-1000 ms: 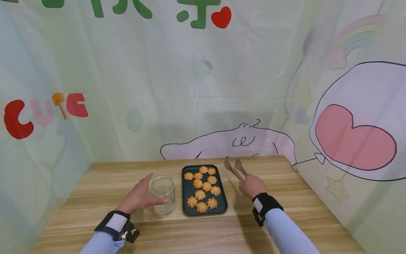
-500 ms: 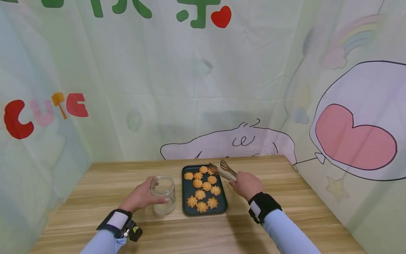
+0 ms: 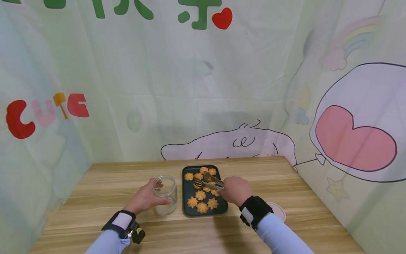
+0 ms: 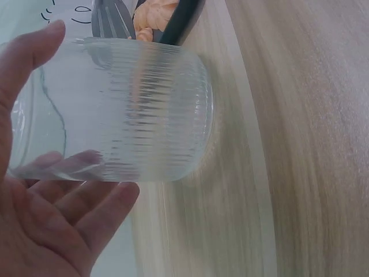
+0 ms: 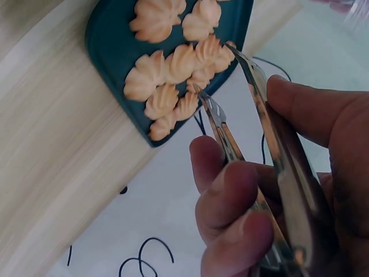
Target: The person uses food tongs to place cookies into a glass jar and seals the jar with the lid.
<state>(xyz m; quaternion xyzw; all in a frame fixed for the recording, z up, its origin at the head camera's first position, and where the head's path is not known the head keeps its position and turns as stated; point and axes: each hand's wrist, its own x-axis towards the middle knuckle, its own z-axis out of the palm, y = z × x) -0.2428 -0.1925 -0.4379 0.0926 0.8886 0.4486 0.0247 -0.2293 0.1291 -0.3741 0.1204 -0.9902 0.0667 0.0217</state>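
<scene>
My left hand (image 3: 145, 198) holds an upright clear glass jar (image 3: 165, 203) standing on the table, left of the tray. In the left wrist view, the thumb lies on one side of the ribbed jar (image 4: 155, 109) and the fingers on the other. My right hand (image 3: 236, 190) grips metal tongs (image 3: 211, 183) over a dark tray (image 3: 187, 193) of swirled cookies (image 3: 202, 207). The tong arms are spread, their slotted tips among the cookies in the middle of the tray. Seen from the right wrist, the tongs (image 5: 277, 144) have a cookie (image 5: 204, 53) between or just beyond their tips.
A pale round disc (image 3: 277, 211), partly hidden by the right forearm, lies on the wooden table (image 3: 120, 176) at the right. Behind the table's back edge hangs a printed curtain (image 3: 190, 106).
My right hand has carried the tongs left and nearer, from beside the tray to over its middle cookies. My left hand has closed in around the jar. The pale disc has come into view.
</scene>
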